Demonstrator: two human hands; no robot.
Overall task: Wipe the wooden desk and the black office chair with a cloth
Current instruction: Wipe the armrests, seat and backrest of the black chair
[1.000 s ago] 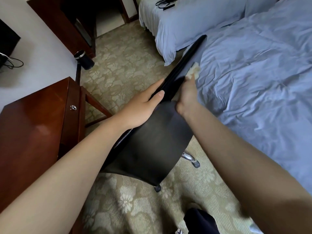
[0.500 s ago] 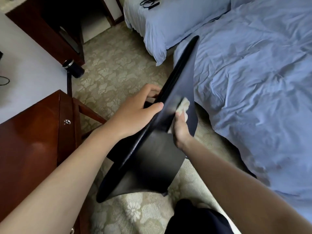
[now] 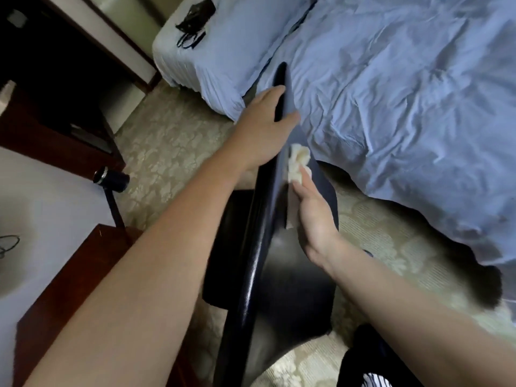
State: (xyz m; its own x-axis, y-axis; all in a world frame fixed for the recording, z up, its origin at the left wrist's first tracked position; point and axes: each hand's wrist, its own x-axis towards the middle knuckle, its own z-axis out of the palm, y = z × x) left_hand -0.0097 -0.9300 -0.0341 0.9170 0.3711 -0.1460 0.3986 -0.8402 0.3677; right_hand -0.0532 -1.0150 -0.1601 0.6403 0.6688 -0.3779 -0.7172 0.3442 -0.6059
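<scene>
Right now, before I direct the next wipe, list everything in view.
black office chair: 1, black, centre
cloth: 1, cream, against the chair back
wooden desk: 1, reddish-brown, lower left
beds: 2, light blue, right and top
cabled item: 1, black, on far bed
flask: 1, dark, left, at carpet edge
carpet: 1, beige patterned, floor
left hand: 1, grips chair back's edge
right hand: 1, presses cloth on chair back

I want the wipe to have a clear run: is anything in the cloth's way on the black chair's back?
Nothing visible does. The right hand presses the crumpled cream cloth straight onto the glossy black office chair back. The left hand grips that back's edge farther up, apart from the cloth, leaving bare panel between them.
</scene>
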